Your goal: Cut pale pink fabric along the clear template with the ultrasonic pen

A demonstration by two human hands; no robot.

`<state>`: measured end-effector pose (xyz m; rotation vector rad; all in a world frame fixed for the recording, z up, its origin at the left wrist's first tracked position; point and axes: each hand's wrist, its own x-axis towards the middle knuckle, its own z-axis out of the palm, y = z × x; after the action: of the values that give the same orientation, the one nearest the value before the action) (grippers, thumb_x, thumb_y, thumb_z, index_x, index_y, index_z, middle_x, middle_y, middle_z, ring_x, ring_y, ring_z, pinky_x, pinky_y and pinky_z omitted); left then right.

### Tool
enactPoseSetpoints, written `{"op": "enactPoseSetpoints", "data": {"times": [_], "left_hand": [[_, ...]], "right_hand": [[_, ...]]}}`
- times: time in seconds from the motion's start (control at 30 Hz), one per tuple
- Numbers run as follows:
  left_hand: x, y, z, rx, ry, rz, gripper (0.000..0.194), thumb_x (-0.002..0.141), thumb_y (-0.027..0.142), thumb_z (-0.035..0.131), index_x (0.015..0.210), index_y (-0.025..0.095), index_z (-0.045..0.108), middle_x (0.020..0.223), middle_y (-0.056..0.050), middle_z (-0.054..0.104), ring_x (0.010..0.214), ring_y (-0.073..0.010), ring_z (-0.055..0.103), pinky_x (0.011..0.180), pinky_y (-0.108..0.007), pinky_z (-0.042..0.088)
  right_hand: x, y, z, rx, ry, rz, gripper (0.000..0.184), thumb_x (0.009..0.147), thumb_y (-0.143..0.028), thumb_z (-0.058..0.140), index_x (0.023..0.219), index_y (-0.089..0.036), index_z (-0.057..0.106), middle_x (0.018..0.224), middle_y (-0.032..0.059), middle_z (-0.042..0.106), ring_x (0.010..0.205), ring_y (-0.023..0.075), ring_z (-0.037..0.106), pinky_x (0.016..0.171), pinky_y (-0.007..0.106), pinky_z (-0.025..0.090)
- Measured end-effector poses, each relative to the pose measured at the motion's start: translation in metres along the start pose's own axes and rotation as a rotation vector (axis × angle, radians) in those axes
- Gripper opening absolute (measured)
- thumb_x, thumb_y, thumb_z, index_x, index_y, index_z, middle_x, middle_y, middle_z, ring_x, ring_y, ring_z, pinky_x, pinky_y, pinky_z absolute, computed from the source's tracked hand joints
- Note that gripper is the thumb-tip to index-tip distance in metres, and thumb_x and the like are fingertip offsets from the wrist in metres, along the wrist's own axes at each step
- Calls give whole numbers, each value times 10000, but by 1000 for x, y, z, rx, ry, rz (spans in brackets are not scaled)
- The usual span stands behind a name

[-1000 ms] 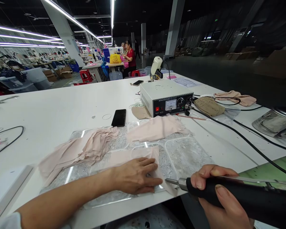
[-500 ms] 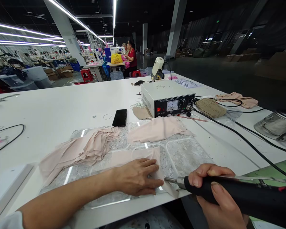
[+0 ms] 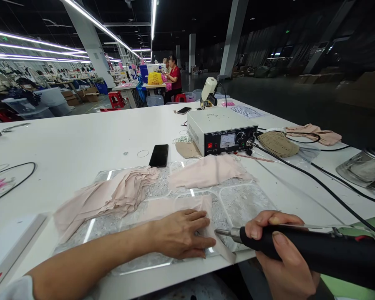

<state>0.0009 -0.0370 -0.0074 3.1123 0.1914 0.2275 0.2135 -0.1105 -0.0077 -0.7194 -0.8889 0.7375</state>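
Observation:
My left hand [image 3: 183,234] lies flat with fingers stretched over a pale pink fabric piece [image 3: 162,207], holding it down on a clear, grey-patterned mat [image 3: 246,202]. A narrow end of this fabric runs past my fingertips to the table's front edge. Wrapped in my right hand [image 3: 284,254] is a black ultrasonic handpiece [image 3: 325,254], roughly level. Its slim metal tip [image 3: 223,232] meets the fabric's right edge, just beside my left index finger. A ruffled stack of pink fabric pieces [image 3: 112,196] rests to the left, and another pink piece [image 3: 206,171] lies behind my left hand.
A control box [image 3: 226,129] with a dial stands behind the fabric; a black cable [image 3: 312,175] trails right from it. A phone [image 3: 159,156], brown card templates [image 3: 278,143], a glass jar [image 3: 364,168] and a white device [image 3: 13,250] surround the mat. A co-worker [image 3: 174,79] sits farther off.
The metal tip has crept slightly away from me along the fabric's edge as my right hand shifted a little left. My left hand stays on the fabric. The view has shifted slightly.

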Motion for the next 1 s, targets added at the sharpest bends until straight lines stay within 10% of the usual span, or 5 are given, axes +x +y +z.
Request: {"op": "enactPoseSetpoints", "data": {"times": [1.0], "left_hand": [[0, 1, 1, -15, 26, -4, 317, 984, 447, 483, 1154, 229, 638, 1132, -130, 591, 1112, -275, 568, 953, -363, 469]], "right_hand": [[12, 13, 10, -38, 36, -24, 62, 778, -202, 598, 824, -208, 558, 760, -12, 564, 539, 108, 553, 544, 301, 504]]}}
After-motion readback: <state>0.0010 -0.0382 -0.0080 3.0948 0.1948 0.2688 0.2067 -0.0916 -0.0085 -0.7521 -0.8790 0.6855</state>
